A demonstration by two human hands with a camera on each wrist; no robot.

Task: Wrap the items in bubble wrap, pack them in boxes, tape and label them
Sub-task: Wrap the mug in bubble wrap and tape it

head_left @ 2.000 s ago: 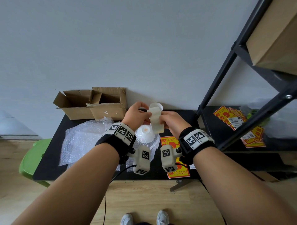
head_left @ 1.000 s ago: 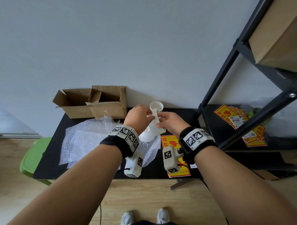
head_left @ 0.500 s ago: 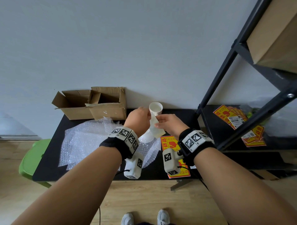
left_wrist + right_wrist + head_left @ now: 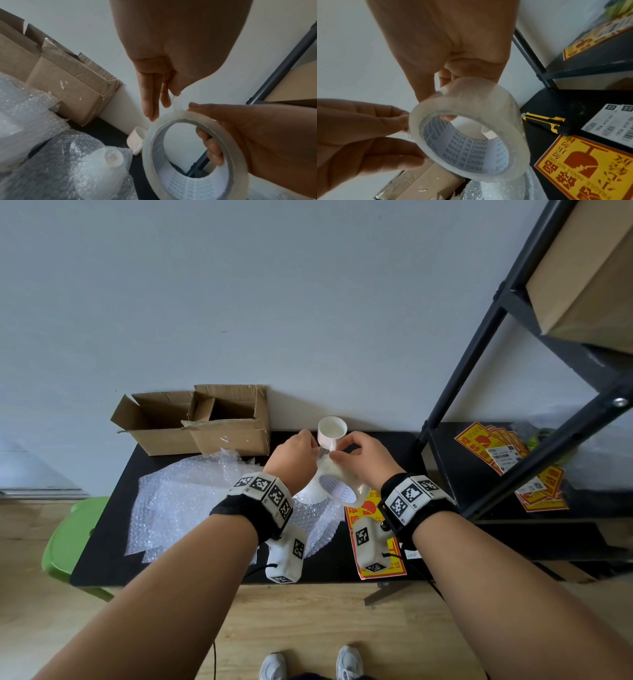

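My right hand (image 4: 356,455) grips a roll of clear tape (image 4: 354,493) above the black table (image 4: 102,542), fingers through its core (image 4: 212,152) and thumb on the rim. My left hand (image 4: 305,446) pinches the loose tape end (image 4: 174,100) at the top of the roll (image 4: 488,106). Below the hands, a white item wrapped in bubble wrap (image 4: 109,163) lies on a loose bubble wrap sheet (image 4: 181,494). A bare white cup (image 4: 331,433) stands by the wall.
Two open cardboard boxes (image 4: 222,426) sit at the table's back left. A yellow fragile label (image 4: 590,169), white shipping labels (image 4: 607,123) and a yellow-black utility knife (image 4: 546,120) lie to the right. A black shelf rack (image 4: 479,364) holds more labels (image 4: 507,453). A green stool (image 4: 72,539) stands left.
Both hands have come down slightly with the roll, which has tilted so its core faces me. My left fingers have shifted to the roll's top edge.
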